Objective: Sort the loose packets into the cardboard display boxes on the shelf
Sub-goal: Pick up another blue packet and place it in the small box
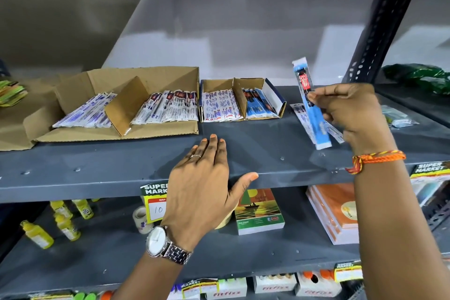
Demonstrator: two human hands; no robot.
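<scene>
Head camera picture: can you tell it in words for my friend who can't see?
A person's right hand holds up a blue packet above a grey shelf, near cardboard display boxes of similar packets. The left hand rests flat on the shelf edge.

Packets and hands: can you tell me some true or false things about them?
1. The right hand holds a blue packet. True.
2. The left hand holds a packet. False: it is empty, fingers spread over the shelf.
3. The small box has blue packets in its right compartment. True.
4. The big cardboard box is empty. False: it holds white packets.
</scene>
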